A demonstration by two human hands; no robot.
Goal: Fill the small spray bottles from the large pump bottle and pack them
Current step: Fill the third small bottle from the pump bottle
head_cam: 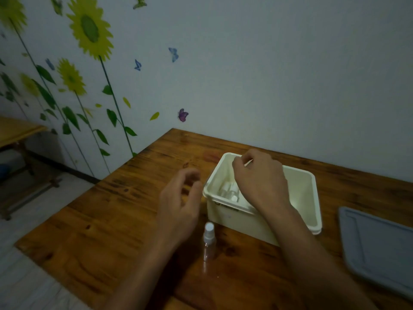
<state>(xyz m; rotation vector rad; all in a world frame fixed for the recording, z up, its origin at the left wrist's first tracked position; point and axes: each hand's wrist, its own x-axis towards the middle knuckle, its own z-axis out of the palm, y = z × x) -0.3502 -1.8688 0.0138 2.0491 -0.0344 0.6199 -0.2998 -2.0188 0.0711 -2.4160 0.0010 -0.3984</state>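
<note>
Right hand (257,175) hangs over the cream tub (312,198), knuckles up and fingers curled under; whether it grips anything cannot be told, as the fingertips are hidden beneath the palm. Directly below and just nearer the person than this hand, pale bottle shapes (230,191) lie on the tub floor, apparently on their sides; their number is unclear. Left hand (181,206) hovers just outside the tub's left wall, fingers loosely spread and holding nothing.

One small spray bottle (209,241) stands upright on the wooden table (111,220), white cap on, long axis vertical. It sits close under the heel of the left hand, toward the person and slightly to its right, and well short of the right hand. The left hand is judged the nearer for a pickup, closing around the body from the side.

Grey lid (377,247) lies flat beyond the right forearm, clear of the tub. No large pump bottle is visible.
</note>
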